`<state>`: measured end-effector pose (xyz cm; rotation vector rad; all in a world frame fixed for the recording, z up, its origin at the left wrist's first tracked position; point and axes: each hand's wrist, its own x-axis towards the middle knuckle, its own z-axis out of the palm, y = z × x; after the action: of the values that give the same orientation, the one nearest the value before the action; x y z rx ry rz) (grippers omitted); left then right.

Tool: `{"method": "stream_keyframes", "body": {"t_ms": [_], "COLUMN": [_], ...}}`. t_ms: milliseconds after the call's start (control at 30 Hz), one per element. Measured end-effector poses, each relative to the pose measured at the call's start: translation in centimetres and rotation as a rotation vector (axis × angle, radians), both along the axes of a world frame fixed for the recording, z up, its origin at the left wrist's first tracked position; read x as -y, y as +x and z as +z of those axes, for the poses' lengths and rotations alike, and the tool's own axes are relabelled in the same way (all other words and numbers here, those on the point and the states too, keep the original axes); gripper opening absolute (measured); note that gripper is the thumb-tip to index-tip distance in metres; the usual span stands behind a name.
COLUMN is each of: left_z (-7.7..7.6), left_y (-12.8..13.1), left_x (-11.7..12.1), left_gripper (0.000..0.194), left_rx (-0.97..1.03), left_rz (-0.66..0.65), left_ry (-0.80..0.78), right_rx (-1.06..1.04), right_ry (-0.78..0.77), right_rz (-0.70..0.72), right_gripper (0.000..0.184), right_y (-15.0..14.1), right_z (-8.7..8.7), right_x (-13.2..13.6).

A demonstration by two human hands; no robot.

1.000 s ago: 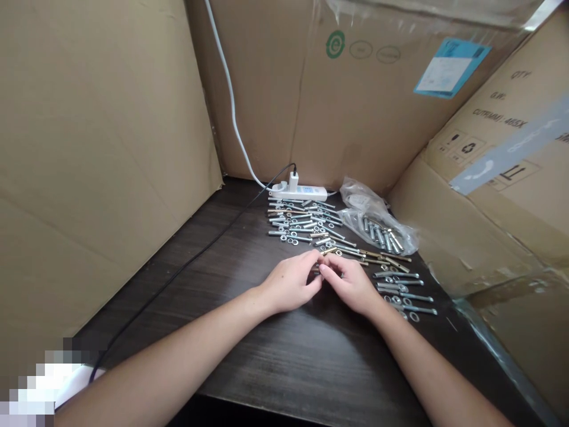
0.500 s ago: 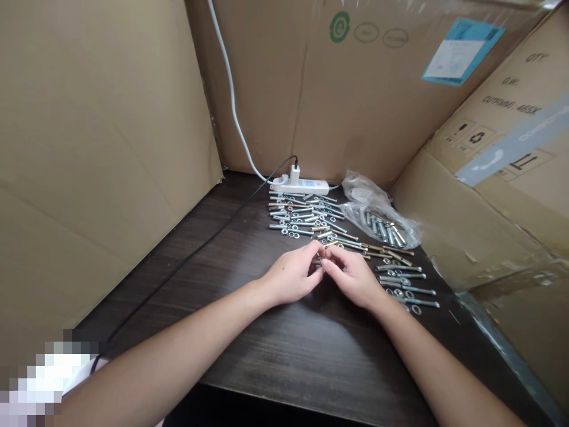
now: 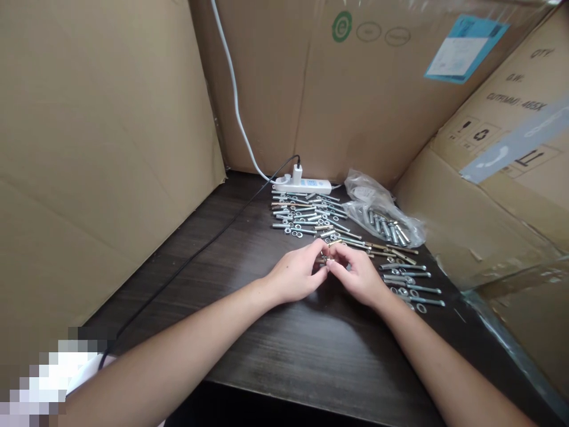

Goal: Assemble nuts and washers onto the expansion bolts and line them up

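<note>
My left hand (image 3: 297, 273) and my right hand (image 3: 354, 274) meet above the dark table, fingertips almost touching. Between them is a small metal expansion bolt (image 3: 325, 261), mostly covered by the fingers. Thumb and fingers of the left hand pinch its left part. On the right, my fingertips close on its other end, where a ring-like piece, a nut or washer, shows. Just beyond the hands lie rows of loose bolts (image 3: 306, 224), metal sleeves (image 3: 328, 234), nuts and washers (image 3: 299, 235). More bolts (image 3: 422, 290) and washers (image 3: 421, 308) lie beside my right wrist.
A clear plastic bag (image 3: 402, 228) with several assembled bolts lies at the back right. Behind the rows sits a white power strip (image 3: 311, 186) with a plug. A black cable (image 3: 191, 258) crosses the table (image 3: 249, 237). Cardboard boxes (image 3: 111, 148) wall in the left, back and right.
The fingertips have shifted slightly, and more of the bolt with its ring-like piece now shows between them. The camera view has moved a little; the laid-out parts look unchanged.
</note>
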<state>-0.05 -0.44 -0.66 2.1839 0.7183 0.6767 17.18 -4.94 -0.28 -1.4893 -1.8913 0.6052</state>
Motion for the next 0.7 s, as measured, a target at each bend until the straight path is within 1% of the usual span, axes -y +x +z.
{"method": "stream_keyframes", "body": {"t_ms": [67,133,300,400,467,600,700], "left_z": [0.00,0.09,0.41,0.51,0.51,0.34,0.18], "left_y": [0.03,0.06,0.11,0.16,0.18,0.19,0.16], "left_x": [0.03,0.08,0.26,0.31,0.28,0.13,0.06], "left_gripper": [0.014,0.014,0.019,0.021,0.019,0.015,0.014], "left_rx": [0.005,0.009,0.023,0.021,0.015,0.019,0.022], "left_rz": [-0.002,-0.002,0.006,0.011,0.010,0.001,0.001], "left_ry": [-0.005,-0.017,-0.057,-0.066,-0.060,-0.051,-0.045], "right_rx": [-0.004,-0.014,-0.036,-0.058,-0.049,0.020,0.042], "right_ry": [0.004,0.005,-0.046,-0.055,-0.047,-0.008,0.001], "right_rz": [0.005,0.006,0.032,0.036,0.039,0.005,-0.001], "right_gripper": [0.012,0.015,0.033,0.040,0.038,0.027,0.027], "right_y": [0.04,0.03,-0.13,-0.16,-0.13,-0.11,-0.20], "right_z": [-0.05,-0.07,-0.01,0.05,0.11,0.18,0.14], "right_x": [-0.01,-0.03,-0.02,-0.01,0.00,0.04,0.07]}}
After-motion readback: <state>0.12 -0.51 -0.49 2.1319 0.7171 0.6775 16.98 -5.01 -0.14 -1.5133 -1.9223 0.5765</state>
